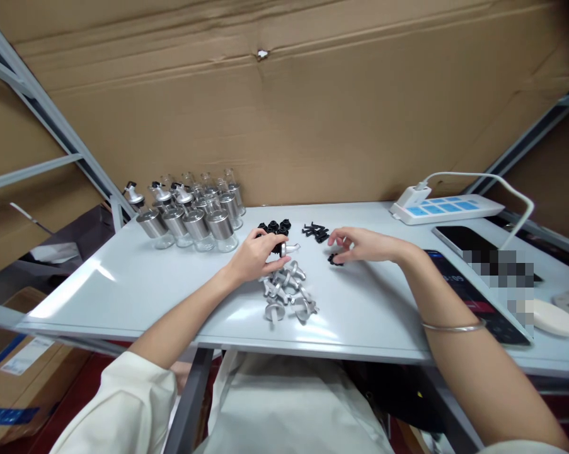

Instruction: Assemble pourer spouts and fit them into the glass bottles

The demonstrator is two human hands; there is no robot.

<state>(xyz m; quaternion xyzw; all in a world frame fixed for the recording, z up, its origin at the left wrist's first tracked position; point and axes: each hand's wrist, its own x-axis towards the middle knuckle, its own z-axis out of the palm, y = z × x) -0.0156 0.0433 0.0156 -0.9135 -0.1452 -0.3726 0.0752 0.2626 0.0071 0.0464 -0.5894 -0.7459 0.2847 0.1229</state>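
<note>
My left hand point(252, 257) is closed on a pourer spout point(290, 248), silver with a black stopper; its tip points right. Behind that hand stand several black stoppers point(284, 224), partly covered by my fingers. Just in front of it lies a loose pile of silver spout pieces point(288, 291). Over the table to the right, my right hand point(365, 244) reaches down with fingers and thumb apart. Small black pieces point(332, 259) lie at its thumb tip; whether it touches them I cannot tell. Thin black flap-like parts point(316, 232) are heaped beyond its fingertips.
At the back left several glass bottles with steel sleeves point(196, 224) stand close together, some topped with pourers. On the right are a white power strip point(449, 208) with a cable, two phones point(473, 302) and a white oval object point(553, 317). Cardboard point(284, 126) walls the rear.
</note>
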